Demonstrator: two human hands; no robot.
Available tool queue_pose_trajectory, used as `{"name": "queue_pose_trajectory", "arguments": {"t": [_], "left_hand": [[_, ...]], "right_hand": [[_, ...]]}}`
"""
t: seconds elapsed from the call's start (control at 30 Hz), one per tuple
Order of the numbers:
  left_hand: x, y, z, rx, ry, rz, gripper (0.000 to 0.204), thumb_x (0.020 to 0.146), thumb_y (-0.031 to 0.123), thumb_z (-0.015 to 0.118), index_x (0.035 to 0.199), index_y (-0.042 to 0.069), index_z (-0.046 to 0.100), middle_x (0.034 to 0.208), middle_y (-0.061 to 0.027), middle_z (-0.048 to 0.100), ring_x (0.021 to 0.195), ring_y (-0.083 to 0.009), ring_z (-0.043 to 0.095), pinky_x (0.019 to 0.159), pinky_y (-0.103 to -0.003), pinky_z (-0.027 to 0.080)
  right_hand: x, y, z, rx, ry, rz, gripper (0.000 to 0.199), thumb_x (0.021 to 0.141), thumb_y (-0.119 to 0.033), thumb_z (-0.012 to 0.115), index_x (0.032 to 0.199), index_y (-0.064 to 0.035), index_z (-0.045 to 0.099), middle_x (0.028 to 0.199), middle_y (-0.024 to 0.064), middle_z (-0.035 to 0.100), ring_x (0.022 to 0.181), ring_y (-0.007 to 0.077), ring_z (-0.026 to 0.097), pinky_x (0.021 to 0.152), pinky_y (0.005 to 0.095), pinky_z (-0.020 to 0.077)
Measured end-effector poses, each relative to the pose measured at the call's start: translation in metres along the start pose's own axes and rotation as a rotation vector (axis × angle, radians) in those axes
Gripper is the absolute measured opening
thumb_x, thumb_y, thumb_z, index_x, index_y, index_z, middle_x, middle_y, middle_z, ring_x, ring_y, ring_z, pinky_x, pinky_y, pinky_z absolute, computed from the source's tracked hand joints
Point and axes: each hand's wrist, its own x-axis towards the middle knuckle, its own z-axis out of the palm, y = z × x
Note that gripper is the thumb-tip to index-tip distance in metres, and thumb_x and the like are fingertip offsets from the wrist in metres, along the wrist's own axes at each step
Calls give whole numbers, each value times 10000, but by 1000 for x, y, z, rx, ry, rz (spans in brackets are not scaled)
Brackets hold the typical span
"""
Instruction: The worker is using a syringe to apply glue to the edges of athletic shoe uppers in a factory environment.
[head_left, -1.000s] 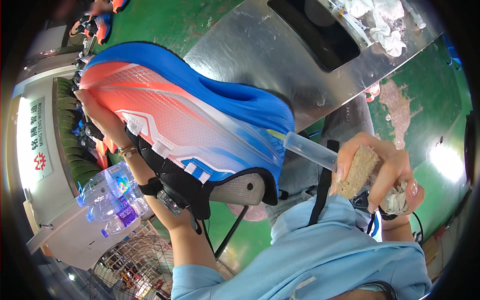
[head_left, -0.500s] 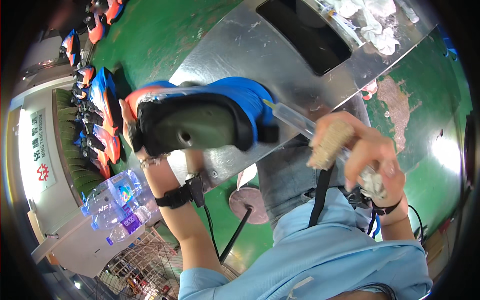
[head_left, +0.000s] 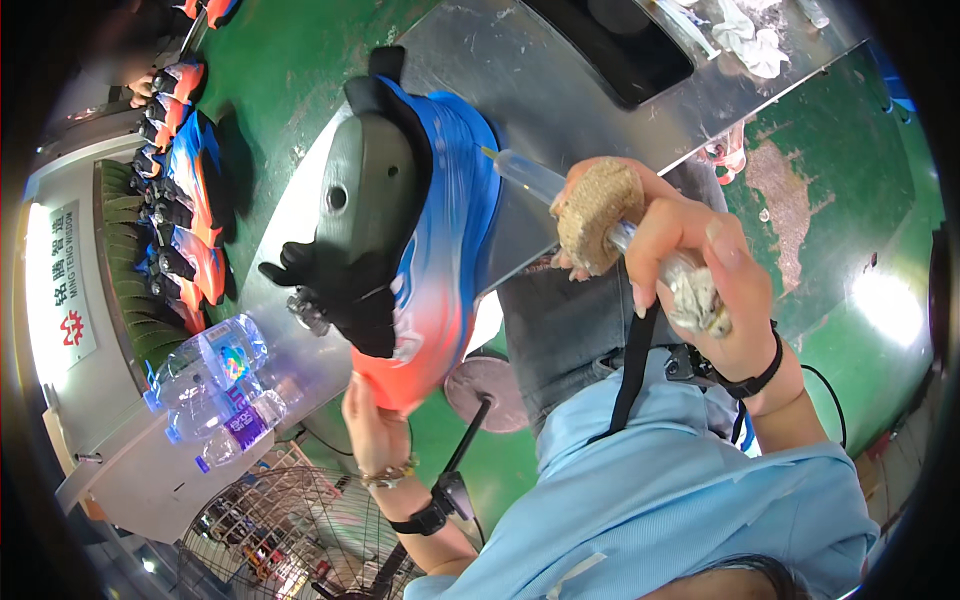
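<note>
My left hand grips the toe of a blue-and-coral shoe with a black collar and laces. A dark green shoe last with a round hole fills the shoe's opening. The heel points away from me and the toe toward me. My right hand is closed round a clear syringe-like applicator, its yellowish tip very near the blue heel side; contact I cannot tell. Against the same fingers sits a rough tan block, and a crumpled whitish wad lies in the palm.
Beneath the shoe is a metal table bearing a black flat panel and crumpled white tissues. Several similar shoes line the left. Plastic bottles stand nearer, above a wire fan cage.
The shoe has swung round from lying crosswise, its heel now away from me. My left hand has come nearer with the toe. My right hand has shifted slightly left and away with the applicator.
</note>
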Motion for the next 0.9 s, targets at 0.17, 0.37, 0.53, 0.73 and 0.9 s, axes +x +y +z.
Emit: {"name": "queue_pose_trajectory", "arguments": {"t": [0.17, 0.37, 0.53, 0.73, 0.9], "left_hand": [[-22, -38, 31, -57, -224, -144, 604, 727, 266, 692, 1167, -42, 416, 1117, -138, 544, 992, -261, 570, 855, -396, 477], [-22, -44, 74, -245, -427, -132, 569, 648, 188, 719, 1098, -47, 465, 993, -115, 592, 883, -184, 595, 775, -302, 473], [-20, -52, 79, -324, -432, -118, 589, 640, 204, 723, 1103, -44, 458, 1009, -120, 582, 905, -188, 587, 779, -307, 472], [-9, -69, 106, -565, -730, -275, 724, 641, 174, 719, 1235, -14, 351, 1181, -139, 486, 1085, -251, 502, 916, -377, 416], [-9, -63, 171, -846, -852, -398, 707, 664, 141, 717, 1265, 72, 351, 1221, -99, 469, 1138, -270, 466, 1002, -405, 348]], "right_hand": [[-5, -1, 1, 6, -11, 9, 492, 927, -294, 216, 660, 21, 482, 674, 124, 494, 811, 232, 472, 919, 363, 285], [-14, -6, 3, 44, -11, -94, 450, 930, -298, 213, 746, 14, 479, 650, 121, 480, 626, 200, 467, 1005, 407, 201], [-28, -29, 13, 41, 70, -1, 425, 901, -340, 298, 673, -24, 469, 728, 150, 473, 618, 225, 488, 851, 385, 288], [-57, -67, 16, 18, 175, 138, 429, 866, -390, 399, 586, -70, 458, 822, 185, 465, 609, 254, 515, 667, 358, 392], [-61, -84, 14, 79, 78, 125, 530, 845, -515, 383, 523, -104, 469, 960, 255, 407, 630, 321, 538, 582, 397, 468]]}}
